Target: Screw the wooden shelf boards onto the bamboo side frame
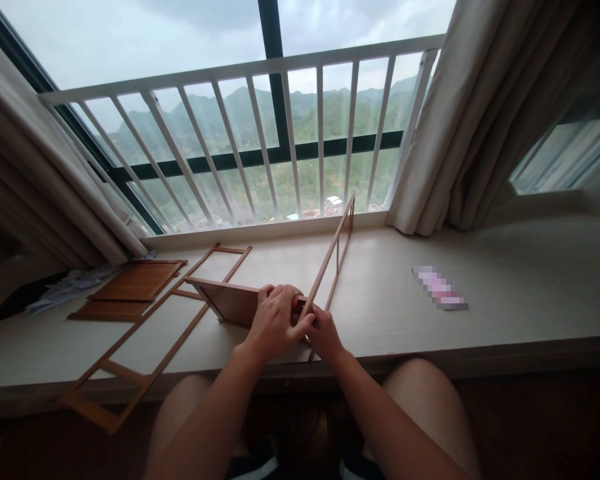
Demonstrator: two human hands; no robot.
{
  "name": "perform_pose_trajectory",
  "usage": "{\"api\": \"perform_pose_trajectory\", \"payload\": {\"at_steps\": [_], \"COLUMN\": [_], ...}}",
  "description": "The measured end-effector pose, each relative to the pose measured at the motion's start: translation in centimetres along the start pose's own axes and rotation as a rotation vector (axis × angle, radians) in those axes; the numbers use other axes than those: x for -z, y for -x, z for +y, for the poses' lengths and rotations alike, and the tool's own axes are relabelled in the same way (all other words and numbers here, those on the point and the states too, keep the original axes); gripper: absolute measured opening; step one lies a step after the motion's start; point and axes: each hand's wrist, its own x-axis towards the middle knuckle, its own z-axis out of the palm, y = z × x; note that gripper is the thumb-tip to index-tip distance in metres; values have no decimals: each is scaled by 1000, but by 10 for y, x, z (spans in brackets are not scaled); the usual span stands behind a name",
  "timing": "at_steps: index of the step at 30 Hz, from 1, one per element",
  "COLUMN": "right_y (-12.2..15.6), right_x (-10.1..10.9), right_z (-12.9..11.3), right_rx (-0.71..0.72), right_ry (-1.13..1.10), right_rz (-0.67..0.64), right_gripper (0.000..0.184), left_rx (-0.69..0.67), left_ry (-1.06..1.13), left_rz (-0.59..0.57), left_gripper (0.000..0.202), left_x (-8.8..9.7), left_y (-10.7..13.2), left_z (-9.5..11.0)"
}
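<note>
My left hand is closed over the end of a brown wooden panel, which stands on its edge on the sill. Beside it, my right hand grips the near end of a wooden ladder-like frame from the right. This frame stands on its long side and reaches away towards the window. Panel end and frame meet between my hands; the fingers hide the joint itself. To the left, a second wooden frame lies flat, its near end jutting past the sill's edge.
Flat wooden panels lie stacked at the left, near some crumpled pale cloth or plastic. A blurred pink packet is on the right of the pale sill. White railing and curtains stand behind.
</note>
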Motion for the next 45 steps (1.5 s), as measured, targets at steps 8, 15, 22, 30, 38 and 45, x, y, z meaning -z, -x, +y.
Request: {"api": "perform_pose_trajectory", "payload": {"at_steps": [8,15,22,30,38,45], "right_y": [-1,-2,5,-9,-18,-30], "right_x": [3,6,20,25,5,27], "right_z": [0,-6,-14,-77,-89,-92], "right_rx": [-12,-38,3,223,135,99], "right_ry": [-24,-13,-159,125,32,-533], "right_rz": [-33,-62,28,224,274,444], "right_gripper": [29,22,41,23,8,18], "left_rx": [47,65,80,69,71,114], "left_ry": [4,5,-6,-20,-42,70], "left_rz": [62,77,65,66,101,82], "left_gripper": [26,23,22,16,17,52], "left_x": [-7,-7,-5,-7,-10,-5], "left_y": [5,5,5,5,7,8], "left_z": [1,4,6,6,3,8]}}
